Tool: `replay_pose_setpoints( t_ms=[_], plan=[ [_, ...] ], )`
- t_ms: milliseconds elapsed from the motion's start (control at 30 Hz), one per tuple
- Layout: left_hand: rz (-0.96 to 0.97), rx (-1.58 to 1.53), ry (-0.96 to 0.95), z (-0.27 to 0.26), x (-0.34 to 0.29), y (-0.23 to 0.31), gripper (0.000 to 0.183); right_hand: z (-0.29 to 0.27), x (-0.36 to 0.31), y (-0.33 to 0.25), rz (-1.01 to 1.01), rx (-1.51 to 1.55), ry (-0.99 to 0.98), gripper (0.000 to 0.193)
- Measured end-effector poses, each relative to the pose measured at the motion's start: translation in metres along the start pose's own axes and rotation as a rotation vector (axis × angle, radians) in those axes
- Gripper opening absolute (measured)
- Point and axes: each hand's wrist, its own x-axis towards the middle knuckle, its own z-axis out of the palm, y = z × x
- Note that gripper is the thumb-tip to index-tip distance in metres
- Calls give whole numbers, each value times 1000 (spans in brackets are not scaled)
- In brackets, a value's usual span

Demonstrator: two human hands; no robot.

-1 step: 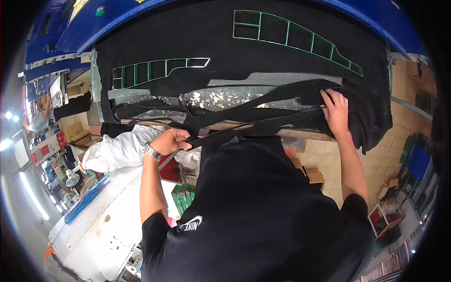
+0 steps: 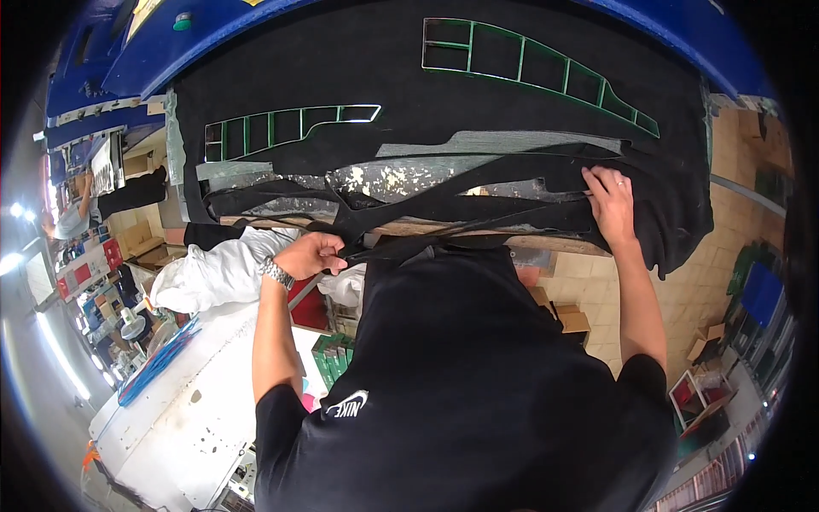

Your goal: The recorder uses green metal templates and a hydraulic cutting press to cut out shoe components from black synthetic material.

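My left hand (image 2: pixel 312 258), a metal-band watch on its wrist, is closed in a pinch on a narrow black fabric strip (image 2: pixel 401 245) at the table's near edge. My right hand (image 2: pixel 610 200), with a ring, rests on the black fabric (image 2: pixel 661 196) at the right, fingers bent and slightly apart, beside a cut-out opening. Two metal cutting dies with green edges lie on the fabric: a longer curved die (image 2: pixel 522 60) at the far right and a shorter die (image 2: pixel 271 128) at the left. Through gaps in the cloth, the worn table surface (image 2: pixel 401 181) shows.
A blue machine frame (image 2: pixel 213 38) borders the far side. White cloth (image 2: pixel 226 273) is bunched at the left, above a white worktable (image 2: pixel 171 410) with blue cords (image 2: pixel 158 363). Cardboard boxes (image 2: pixel 570 322) stand on the tiled floor. Another person (image 2: pixel 81 213) is at the far left.
The strip between my hands has dropped and slackened, its right part now lower, near the table edge. My left hand has barely shifted; the right stays put.
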Motion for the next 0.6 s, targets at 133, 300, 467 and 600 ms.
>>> replay_pose_setpoints(
  t_ms=[133,300,467,600],
  plan=[
    [-44,174,-42,-4,1,16,23,-33,-23,-8,-5,119,-482,25],
    [115,253,202,5,10,33,29,-77,-67,-6,374,641,-767,13],
    [109,185,513,13,28,44,32,-63,-144,96,994,775,429,23],
    [405,496,508,35,45,56,48,-34,-255,179,1528,423,578,68]
  ],
)
